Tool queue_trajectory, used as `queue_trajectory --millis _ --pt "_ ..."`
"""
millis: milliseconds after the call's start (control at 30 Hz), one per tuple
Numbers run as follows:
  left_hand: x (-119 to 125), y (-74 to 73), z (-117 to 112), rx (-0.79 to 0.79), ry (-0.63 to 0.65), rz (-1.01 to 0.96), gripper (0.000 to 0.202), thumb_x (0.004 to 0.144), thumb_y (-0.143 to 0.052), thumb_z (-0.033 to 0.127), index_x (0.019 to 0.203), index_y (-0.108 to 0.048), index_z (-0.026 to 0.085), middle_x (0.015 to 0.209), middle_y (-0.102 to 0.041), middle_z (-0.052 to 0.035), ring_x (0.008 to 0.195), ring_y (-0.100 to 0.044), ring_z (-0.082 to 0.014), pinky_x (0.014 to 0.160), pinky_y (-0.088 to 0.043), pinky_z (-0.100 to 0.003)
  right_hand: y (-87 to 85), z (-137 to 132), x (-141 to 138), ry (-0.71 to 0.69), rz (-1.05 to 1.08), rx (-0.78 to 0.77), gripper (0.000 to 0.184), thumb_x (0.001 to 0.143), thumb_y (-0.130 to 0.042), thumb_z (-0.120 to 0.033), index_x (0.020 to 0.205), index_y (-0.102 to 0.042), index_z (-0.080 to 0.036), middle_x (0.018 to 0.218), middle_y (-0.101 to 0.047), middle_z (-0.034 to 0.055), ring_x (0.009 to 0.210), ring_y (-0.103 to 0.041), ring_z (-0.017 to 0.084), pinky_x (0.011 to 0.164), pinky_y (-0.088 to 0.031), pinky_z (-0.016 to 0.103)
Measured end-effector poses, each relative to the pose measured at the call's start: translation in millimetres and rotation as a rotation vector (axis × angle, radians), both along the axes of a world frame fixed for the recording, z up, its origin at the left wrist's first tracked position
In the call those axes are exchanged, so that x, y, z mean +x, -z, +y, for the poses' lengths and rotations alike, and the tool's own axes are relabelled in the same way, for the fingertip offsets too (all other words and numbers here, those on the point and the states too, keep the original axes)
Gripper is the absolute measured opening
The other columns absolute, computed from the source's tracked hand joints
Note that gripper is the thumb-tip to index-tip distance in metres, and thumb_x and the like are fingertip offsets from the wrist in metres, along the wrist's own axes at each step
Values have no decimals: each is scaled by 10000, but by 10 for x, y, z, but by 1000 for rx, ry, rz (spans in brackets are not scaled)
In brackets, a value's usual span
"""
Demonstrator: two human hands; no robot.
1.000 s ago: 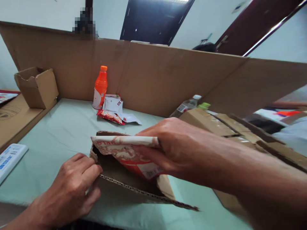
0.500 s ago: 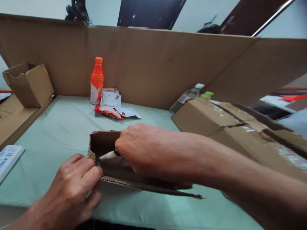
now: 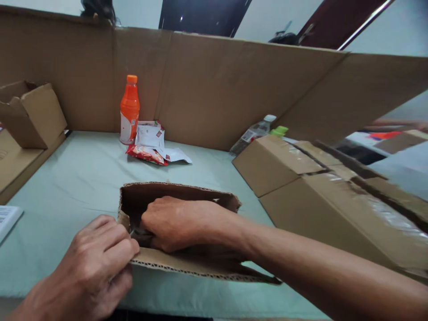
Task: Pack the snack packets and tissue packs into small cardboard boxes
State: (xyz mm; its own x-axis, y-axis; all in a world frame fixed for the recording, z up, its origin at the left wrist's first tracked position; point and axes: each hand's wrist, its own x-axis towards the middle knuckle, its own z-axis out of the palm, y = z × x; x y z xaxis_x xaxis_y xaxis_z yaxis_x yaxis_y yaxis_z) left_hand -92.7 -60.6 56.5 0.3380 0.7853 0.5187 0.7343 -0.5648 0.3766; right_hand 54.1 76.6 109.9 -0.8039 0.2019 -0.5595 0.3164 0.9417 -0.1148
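An open-topped cardboard box [image 3: 200, 265] sits on the pale green cloth in front of me, its cut edges rough and its right end partly open. My left hand [image 3: 96, 263] is closed on the box's near left corner, thumb and fingers pinching the wall. Inside the box, toward the left end, reaches my right hand [image 3: 174, 225]. Its fingers are curled downward, and the fingertips are hidden by the hand itself and the near wall. Whatever they hold cannot be made out.
Behind stand an orange drink bottle [image 3: 129, 111] and several snack packets [image 3: 149, 145]. Right lie a large taped carton [image 3: 321, 209] and a clear plastic bottle [image 3: 254, 133]. Left are a small open carton [image 3: 36, 116] and a white box [image 3: 9, 218]. A cardboard wall [image 3: 217, 89] borders the back.
My right hand has moved down and left, deeper into the box. The pale, slim object seen at its fingers is now hidden. My left hand still grips the corner; the view has shifted slightly right.
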Motion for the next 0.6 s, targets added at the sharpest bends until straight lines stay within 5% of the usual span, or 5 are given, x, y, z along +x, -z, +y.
queue_trajectory --millis 167,333,467,600 --pt "-147 -18 72 -145 25 -9 635 738 -528 44 1337 -508 251 1288 -635 -52 1231 -566 -244 1048 -474 -405 1 -16 74 11 -3 -19 229 829 -596 -125 913 -809 -111 856 -794 139 608 -633 169 506 -346 272" --pt "-115 51 215 -350 178 4 492 683 -545 25 1116 -604 252 1050 -687 -11 1055 -643 -223 1174 -367 -461 -123 -40 288 20 59 -63 170 881 -631 -178 863 -795 -138 835 -788 109 680 -666 183 541 -376 274" --pt "-117 109 233 -317 195 2 337 817 -556 68 1085 -638 254 971 -691 -18 970 -651 -213 1202 -325 -480 -306 129 697 233 668 -111 220 949 -565 -222 967 -784 -203 836 -783 35 709 -688 149 632 -484 249" --pt "-261 220 262 -233 217 -16 166 872 -559 164 973 -650 259 773 -667 13 763 -640 -193 1057 -468 -423 -192 635 941 582 1139 116 275 960 -569 -363 1024 -778 -197 854 -789 45 748 -709 166 644 -533 264"
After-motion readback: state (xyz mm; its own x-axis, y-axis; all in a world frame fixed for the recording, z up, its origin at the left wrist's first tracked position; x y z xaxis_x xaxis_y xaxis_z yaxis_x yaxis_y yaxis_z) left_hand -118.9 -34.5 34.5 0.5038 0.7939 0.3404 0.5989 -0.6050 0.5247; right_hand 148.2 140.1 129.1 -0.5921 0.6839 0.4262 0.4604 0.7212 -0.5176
